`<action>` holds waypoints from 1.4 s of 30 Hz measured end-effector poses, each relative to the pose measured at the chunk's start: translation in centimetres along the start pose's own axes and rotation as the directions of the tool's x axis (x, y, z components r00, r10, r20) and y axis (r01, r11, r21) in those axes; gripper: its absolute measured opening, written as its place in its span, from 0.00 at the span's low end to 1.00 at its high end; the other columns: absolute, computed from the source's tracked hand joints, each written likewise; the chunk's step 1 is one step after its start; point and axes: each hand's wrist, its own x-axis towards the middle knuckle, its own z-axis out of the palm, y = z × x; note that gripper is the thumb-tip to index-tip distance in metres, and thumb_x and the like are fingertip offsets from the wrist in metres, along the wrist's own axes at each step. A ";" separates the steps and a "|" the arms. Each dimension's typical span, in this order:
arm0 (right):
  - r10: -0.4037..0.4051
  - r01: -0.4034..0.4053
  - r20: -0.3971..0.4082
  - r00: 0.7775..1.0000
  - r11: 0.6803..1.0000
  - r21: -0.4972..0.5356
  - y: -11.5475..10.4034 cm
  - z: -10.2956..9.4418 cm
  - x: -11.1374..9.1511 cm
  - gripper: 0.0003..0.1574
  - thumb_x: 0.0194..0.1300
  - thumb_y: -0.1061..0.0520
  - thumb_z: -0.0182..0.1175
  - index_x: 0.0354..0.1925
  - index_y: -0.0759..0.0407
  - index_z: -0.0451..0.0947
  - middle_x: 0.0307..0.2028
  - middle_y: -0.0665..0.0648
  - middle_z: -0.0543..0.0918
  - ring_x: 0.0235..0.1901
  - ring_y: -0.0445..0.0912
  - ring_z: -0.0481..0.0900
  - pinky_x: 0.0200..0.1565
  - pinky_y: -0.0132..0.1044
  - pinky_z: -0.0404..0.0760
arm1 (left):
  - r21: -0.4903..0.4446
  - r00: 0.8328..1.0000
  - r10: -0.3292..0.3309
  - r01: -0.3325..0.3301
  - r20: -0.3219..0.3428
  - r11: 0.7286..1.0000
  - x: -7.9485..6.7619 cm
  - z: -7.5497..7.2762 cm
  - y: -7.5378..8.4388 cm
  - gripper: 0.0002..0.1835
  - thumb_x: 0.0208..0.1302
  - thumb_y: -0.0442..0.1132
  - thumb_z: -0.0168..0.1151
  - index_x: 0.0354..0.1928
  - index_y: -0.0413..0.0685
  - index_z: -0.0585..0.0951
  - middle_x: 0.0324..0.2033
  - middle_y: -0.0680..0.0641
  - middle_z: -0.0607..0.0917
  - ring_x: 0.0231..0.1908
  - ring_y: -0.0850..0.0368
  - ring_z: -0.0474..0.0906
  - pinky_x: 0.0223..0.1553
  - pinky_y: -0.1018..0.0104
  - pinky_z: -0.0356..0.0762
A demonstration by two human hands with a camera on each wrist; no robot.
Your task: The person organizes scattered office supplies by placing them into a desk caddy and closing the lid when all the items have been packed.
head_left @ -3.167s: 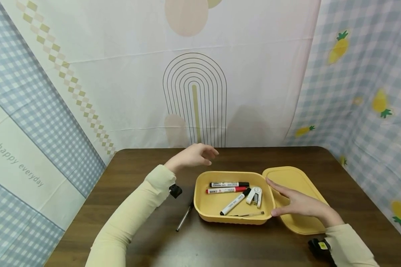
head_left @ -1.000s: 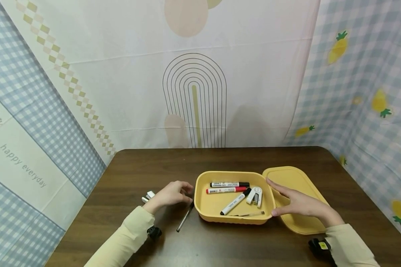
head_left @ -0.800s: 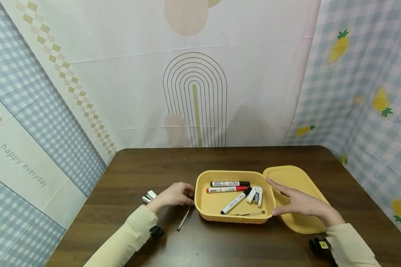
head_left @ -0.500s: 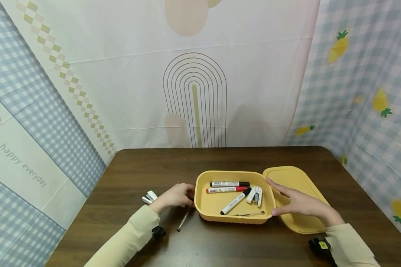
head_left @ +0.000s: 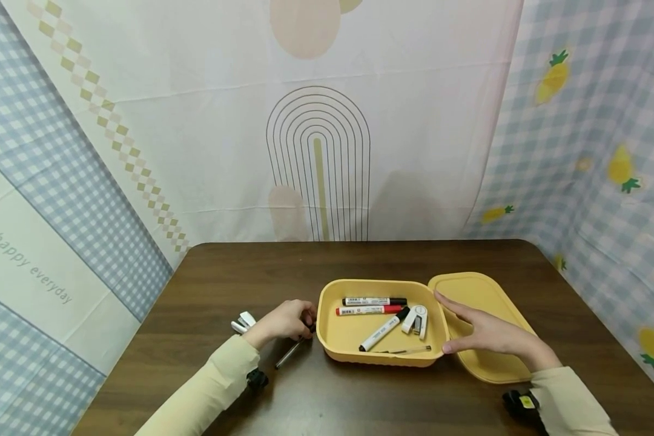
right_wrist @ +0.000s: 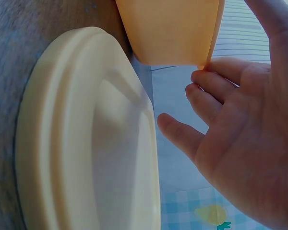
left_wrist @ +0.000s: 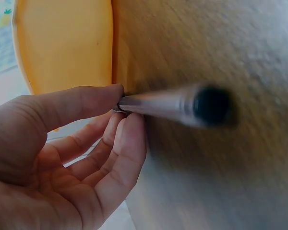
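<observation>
My left hand (head_left: 286, 321) pinches a slim pen (head_left: 290, 353) between thumb and fingertips, just left of the yellow box (head_left: 338, 333). In the left wrist view the pen (left_wrist: 168, 104) points toward the camera, its dark end blurred. My right hand (head_left: 493, 330) has its fingers spread against the right rim of the box, thumb near the front corner. Inside the box lie a black-capped marker (head_left: 373, 301), a red marker (head_left: 367, 310), a white marker with black ends (head_left: 381, 332), a white stapler (head_left: 416, 321) and a thin pen (head_left: 409, 350).
The yellow lid (head_left: 469, 287) lies on the brown table (head_left: 240, 266) right of the box, partly beneath my right forearm. Behind my left wrist sits a second white stapler (head_left: 243, 322). A patterned cloth (head_left: 414, 121) hangs along the table's back edge.
My left hand has come down from above the box's left side to the table and taken hold of the pen, whose near end has swung left. The right hand stays at the rim.
</observation>
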 end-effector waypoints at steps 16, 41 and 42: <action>0.007 -0.007 -0.001 1.000 1.000 -0.003 0.0 0.0 -0.3 0.64 0.61 0.45 0.72 0.81 0.56 0.44 0.77 0.71 0.47 0.72 0.73 0.51 0.63 0.72 0.57 | 0.005 0.999 -0.040 0.041 -0.023 0.999 -0.7 -0.8 -1.2 0.19 0.47 0.20 0.67 0.44 0.38 0.82 0.30 0.48 0.79 0.25 0.59 0.76 0.22 0.67 0.78; 0.004 -0.004 -0.012 1.000 0.999 -0.037 0.2 0.0 0.0 0.64 0.62 0.45 0.72 0.81 0.56 0.44 0.78 0.67 0.49 0.73 0.69 0.51 0.64 0.69 0.59 | -0.001 0.999 0.002 -0.002 -0.043 1.000 -0.2 -2.8 -1.1 0.16 0.54 0.25 0.65 0.47 0.36 0.83 0.31 0.49 0.81 0.25 0.60 0.76 0.23 0.66 0.79; 0.004 -0.004 -0.011 1.000 0.999 -0.038 0.2 0.1 0.0 0.64 0.62 0.45 0.72 0.81 0.55 0.44 0.78 0.67 0.49 0.73 0.69 0.51 0.64 0.69 0.59 | -0.012 0.999 0.007 -0.007 -0.047 1.000 -0.1 -3.2 -1.1 0.16 0.55 0.25 0.64 0.48 0.35 0.83 0.31 0.48 0.81 0.25 0.59 0.77 0.24 0.65 0.80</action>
